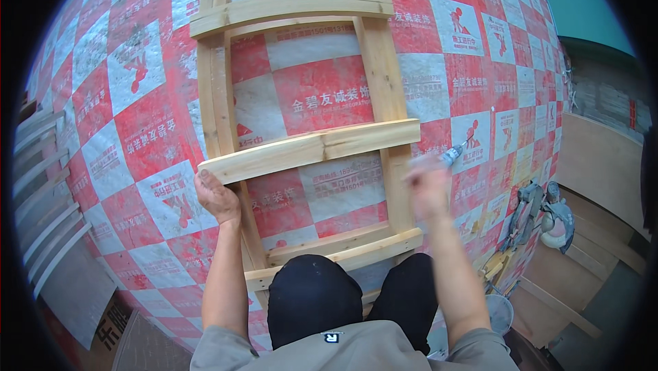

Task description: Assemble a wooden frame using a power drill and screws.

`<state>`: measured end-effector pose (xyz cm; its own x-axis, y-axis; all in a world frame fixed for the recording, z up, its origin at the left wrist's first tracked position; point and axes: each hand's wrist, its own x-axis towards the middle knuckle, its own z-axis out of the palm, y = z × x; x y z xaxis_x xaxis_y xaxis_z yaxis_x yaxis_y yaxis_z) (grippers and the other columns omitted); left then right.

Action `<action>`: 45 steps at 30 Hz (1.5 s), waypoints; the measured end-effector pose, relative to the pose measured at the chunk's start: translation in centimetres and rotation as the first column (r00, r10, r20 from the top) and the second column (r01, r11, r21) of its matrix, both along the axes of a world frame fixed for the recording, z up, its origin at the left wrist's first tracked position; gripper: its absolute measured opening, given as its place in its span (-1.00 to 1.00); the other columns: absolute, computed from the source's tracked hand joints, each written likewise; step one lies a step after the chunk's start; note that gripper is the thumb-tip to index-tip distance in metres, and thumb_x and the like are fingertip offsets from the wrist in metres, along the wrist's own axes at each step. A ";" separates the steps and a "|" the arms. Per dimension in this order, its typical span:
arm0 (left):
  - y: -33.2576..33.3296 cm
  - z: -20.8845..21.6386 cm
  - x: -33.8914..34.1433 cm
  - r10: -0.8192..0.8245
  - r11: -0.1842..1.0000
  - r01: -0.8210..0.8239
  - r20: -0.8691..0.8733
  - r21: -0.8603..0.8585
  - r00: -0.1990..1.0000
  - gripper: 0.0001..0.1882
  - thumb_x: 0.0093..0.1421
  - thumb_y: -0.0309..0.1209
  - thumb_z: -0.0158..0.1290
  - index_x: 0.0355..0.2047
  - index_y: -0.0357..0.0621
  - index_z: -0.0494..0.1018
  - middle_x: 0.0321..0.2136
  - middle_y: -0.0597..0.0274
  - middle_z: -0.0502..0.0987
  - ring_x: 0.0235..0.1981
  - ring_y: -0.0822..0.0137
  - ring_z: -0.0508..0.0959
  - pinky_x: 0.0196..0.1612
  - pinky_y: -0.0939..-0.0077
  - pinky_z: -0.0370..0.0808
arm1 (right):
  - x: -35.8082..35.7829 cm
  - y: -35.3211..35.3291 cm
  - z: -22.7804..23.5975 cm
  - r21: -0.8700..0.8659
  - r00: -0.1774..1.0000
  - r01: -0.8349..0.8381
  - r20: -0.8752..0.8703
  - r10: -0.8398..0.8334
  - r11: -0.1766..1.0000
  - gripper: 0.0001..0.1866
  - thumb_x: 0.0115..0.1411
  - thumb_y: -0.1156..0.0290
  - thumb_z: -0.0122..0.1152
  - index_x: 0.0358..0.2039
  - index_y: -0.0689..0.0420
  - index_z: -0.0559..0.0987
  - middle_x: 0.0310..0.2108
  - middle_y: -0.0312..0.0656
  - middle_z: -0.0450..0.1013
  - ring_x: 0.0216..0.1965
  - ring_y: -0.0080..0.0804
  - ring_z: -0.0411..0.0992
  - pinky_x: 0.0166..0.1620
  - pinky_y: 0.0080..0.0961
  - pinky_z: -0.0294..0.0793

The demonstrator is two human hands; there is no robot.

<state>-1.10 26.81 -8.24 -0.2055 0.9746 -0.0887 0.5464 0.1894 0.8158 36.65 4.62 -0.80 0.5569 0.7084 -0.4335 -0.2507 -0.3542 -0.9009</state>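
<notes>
Looking down from the head camera: a wooden frame [301, 124] lies flat on a floor covering [123, 97] of red and white checked sheeting with printed figures and text. Frame built as two long uprights crossed by three pairs of flat slats: top, middle, bottom.

Left hand [216, 196]: palm down, fingers curled over the left end of the middle slat [312, 149], where it meets the left upright. Touching the wood, pressing rather than pinching.

Right hand [428, 186]: motion-blurred, just right of the right upright, below the middle slat's right end. Fist closed around a small tool with a bluish handle [452, 155], tip pointing up and to the right. Kind of tool cannot be told from the blur.

Person's knees, in dark trousers [312, 295], rest at the bottom slats.

Surroundings: loose timber strips [41, 193] stacked at far left; a power saw [538, 213] and a white bucket [499, 313] at right, well apart from the frame, beside plywood sheets [596, 165].
</notes>
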 end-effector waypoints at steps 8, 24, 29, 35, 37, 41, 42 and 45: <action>-0.4 -1.0 -0.7 0.038 0.999 -0.037 0.036 -0.017 0.999 -0.39 0.47 0.03 -0.26 -0.02 -0.39 0.40 -0.23 0.03 0.53 -0.20 0.23 0.50 -0.04 0.35 0.43 | 6.5 4.2 -1.4 -0.335 0.953 0.277 -0.019 -0.301 0.901 -0.29 0.34 0.18 0.21 0.36 0.21 0.18 0.29 0.05 0.25 0.32 -0.16 0.20 0.27 -0.16 0.29; -0.5 -0.5 -0.1 0.004 0.999 -0.001 0.104 -0.032 0.995 -0.52 0.50 -0.08 -0.25 -0.09 -0.31 0.41 -0.30 0.17 0.50 -0.25 0.34 0.47 -0.10 0.43 0.42 | 4.5 6.1 -3.1 -0.198 0.976 0.109 -0.165 -0.143 0.974 -0.45 0.32 0.37 0.24 0.25 0.27 0.33 0.02 -0.15 0.47 0.05 -0.46 0.40 0.18 -0.47 0.36; -0.4 -0.3 -0.4 0.000 0.999 0.002 0.042 -0.042 0.999 -0.48 0.49 -0.04 -0.26 -0.08 -0.33 0.41 -0.28 0.14 0.52 -0.24 0.32 0.49 -0.08 0.42 0.42 | 5.1 5.9 -3.8 -0.208 0.992 0.032 -0.109 -0.056 0.978 -0.47 0.31 0.36 0.26 0.23 0.26 0.35 -0.01 -0.16 0.49 0.01 -0.48 0.42 0.13 -0.50 0.39; -0.6 -0.7 -0.3 0.007 1.000 -0.007 0.027 0.004 1.000 -0.47 0.49 -0.05 -0.27 -0.09 -0.33 0.45 -0.28 0.11 0.53 -0.24 0.29 0.50 -0.09 0.39 0.43 | 5.2 5.7 -3.8 -0.197 1.000 0.017 -0.009 -0.019 0.980 -0.50 0.29 0.35 0.30 0.17 0.28 0.42 -0.06 -0.18 0.51 -0.06 -0.50 0.44 0.06 -0.53 0.42; -0.6 -0.7 -0.3 0.004 1.000 -0.004 0.004 0.029 1.000 -0.49 0.49 -0.09 -0.28 -0.11 -0.33 0.45 -0.28 0.12 0.53 -0.24 0.29 0.49 -0.09 0.40 0.42 | 5.2 5.8 -3.7 -0.187 1.000 0.013 -0.012 -0.015 0.982 -0.49 0.29 0.34 0.30 0.17 0.28 0.42 -0.06 -0.18 0.51 -0.05 -0.50 0.44 0.05 -0.53 0.42; -0.6 -0.4 0.3 0.022 0.998 -0.023 0.011 0.060 1.000 -0.53 0.49 -0.13 -0.29 -0.20 -0.33 0.43 -0.36 0.12 0.50 -0.30 0.30 0.46 -0.15 0.39 0.41 | 5.5 5.8 -3.5 -0.226 0.999 -0.036 -0.015 0.034 0.973 -0.45 0.30 0.32 0.28 0.20 0.31 0.38 0.01 -0.13 0.48 0.04 -0.46 0.41 0.15 -0.51 0.38; -0.8 -0.4 0.3 0.038 0.997 -0.033 -0.061 0.071 0.997 -0.54 0.48 -0.15 -0.28 -0.24 -0.33 0.41 -0.40 0.12 0.48 -0.33 0.30 0.43 -0.18 0.38 0.40 | 5.5 5.7 -3.5 -0.234 0.999 -0.041 -0.017 0.038 0.971 -0.45 0.30 0.31 0.29 0.20 0.31 0.38 0.01 -0.13 0.48 0.04 -0.46 0.41 0.15 -0.50 0.38; -0.5 -0.7 -0.3 0.041 0.995 -0.028 -0.142 0.093 0.989 -0.58 0.47 -0.18 -0.27 -0.29 -0.32 0.38 -0.45 0.12 0.44 -0.38 0.30 0.40 -0.23 0.36 0.37 | 5.6 6.1 -3.9 -0.242 0.999 -0.047 -0.020 0.043 0.969 -0.44 0.30 0.30 0.29 0.21 0.32 0.37 0.02 -0.13 0.48 0.04 -0.46 0.41 0.15 -0.50 0.38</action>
